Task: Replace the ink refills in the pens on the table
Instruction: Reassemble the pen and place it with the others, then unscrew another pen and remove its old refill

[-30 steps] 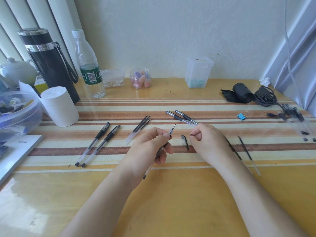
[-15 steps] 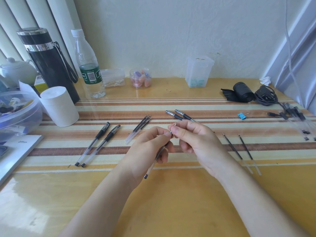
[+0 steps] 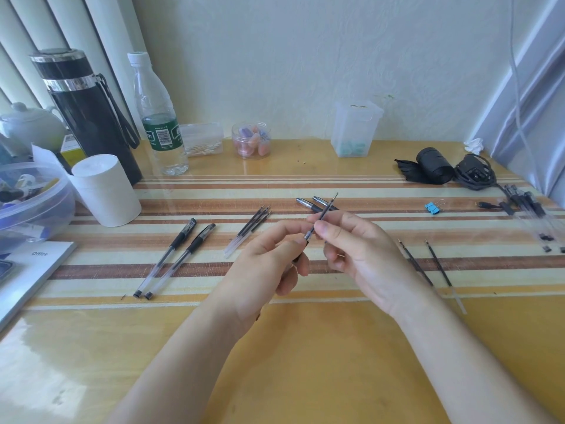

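While both hands meet above the striped yellow desk [image 3: 305, 362], a thin black ink refill [image 3: 324, 213] slides out of a pen.

The left hand [image 3: 263, 264] grips the mostly hidden clear pen barrel [image 3: 297, 259]; the right hand [image 3: 363, 252] pinches the refill, tip tilted up and away. "Office" reads on the grey booklet [image 3: 33, 264] at the left edge; the green label on the clear plastic bottle [image 3: 159, 117] is illegible. Two clear capped pens [image 3: 174, 258] lie left, two loose slim refills [image 3: 428, 264] right, glossy bare desk nearest.
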